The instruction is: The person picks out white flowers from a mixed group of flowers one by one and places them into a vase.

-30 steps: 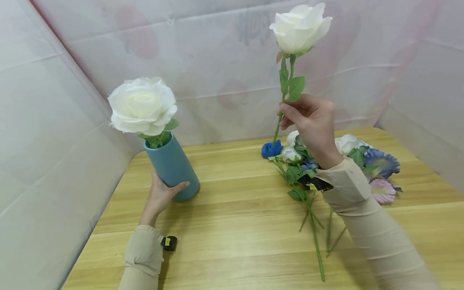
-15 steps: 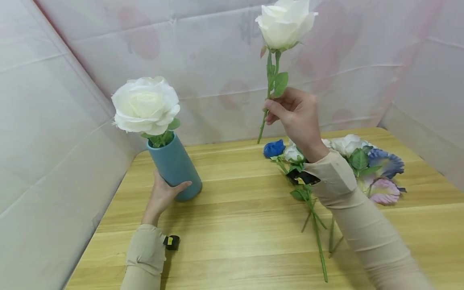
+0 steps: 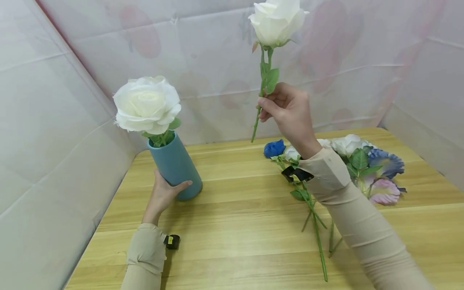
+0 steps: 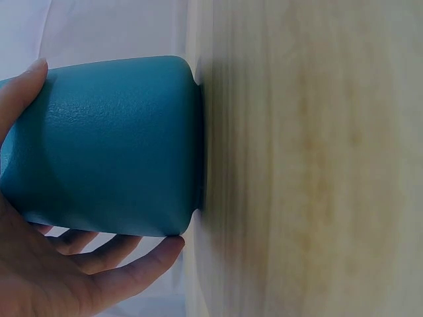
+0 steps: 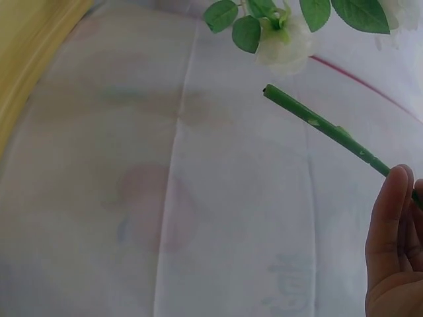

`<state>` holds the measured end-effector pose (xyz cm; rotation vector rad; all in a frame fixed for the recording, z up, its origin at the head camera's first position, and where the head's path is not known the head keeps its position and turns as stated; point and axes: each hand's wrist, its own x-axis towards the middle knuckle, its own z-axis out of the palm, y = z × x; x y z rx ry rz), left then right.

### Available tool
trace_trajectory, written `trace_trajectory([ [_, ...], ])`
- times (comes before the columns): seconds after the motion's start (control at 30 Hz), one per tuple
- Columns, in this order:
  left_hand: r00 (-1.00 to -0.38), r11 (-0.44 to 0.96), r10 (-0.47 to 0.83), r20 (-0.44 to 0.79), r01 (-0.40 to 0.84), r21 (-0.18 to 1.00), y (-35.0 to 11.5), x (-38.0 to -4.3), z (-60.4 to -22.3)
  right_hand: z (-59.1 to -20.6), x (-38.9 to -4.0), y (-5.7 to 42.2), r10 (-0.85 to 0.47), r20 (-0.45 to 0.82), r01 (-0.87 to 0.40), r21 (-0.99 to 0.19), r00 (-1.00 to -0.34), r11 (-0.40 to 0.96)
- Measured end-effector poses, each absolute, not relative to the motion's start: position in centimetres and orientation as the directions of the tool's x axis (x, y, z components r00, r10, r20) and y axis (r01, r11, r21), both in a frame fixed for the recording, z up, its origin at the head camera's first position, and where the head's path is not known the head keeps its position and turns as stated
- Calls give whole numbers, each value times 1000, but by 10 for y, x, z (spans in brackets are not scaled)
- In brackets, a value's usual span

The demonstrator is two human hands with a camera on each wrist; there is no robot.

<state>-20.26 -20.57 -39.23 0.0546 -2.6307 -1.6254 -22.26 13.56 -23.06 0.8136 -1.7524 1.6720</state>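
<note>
A blue-green vase [image 3: 175, 167] stands on the table at the left, a large white flower [image 3: 146, 105] rising from its mouth. My left hand [image 3: 164, 196] grips the vase low down, thumb on one side and fingers on the other, as the left wrist view shows around the vase body [image 4: 112, 145]. In my right hand [image 3: 291, 112] a white rose [image 3: 277, 23] is held upright, its green stem pinched between thumb and fingers. The lower stem [image 5: 324, 130] sticks out below the fingers in the right wrist view. This rose is to the right of the vase, above the table.
Several artificial flowers lie at the right under my right forearm, among them a blue bloom [image 3: 274, 148], a white bloom [image 3: 346, 145] and a pink one [image 3: 385, 191]. Their stems [image 3: 319, 249] point toward the front. Pale curtains [image 3: 217, 72] surround the wooden table [image 3: 232, 241].
My right hand has carried the white rose leftward, away from above the blue bloom. The left hand keeps its grip on the vase, which has stayed in place.
</note>
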Motion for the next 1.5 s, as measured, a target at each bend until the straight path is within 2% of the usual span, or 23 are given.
trace_trajectory([
  [0.7, -998, 440, -51, 24, -1, 898, -203, -205, -391, -211, -229, 100, -39, 778, -772, -627, -627, -101],
  [1.1, -998, 447, -51, 20, -5, 894, -207, -204, -390, -208, -240, 73, -62, 756, -745, -653, -651, -138],
  [1.5, -998, 445, -54, 23, -4, 895, -206, -202, -391, -207, -246, 55, -87, 749, -740, -662, -656, -118],
])
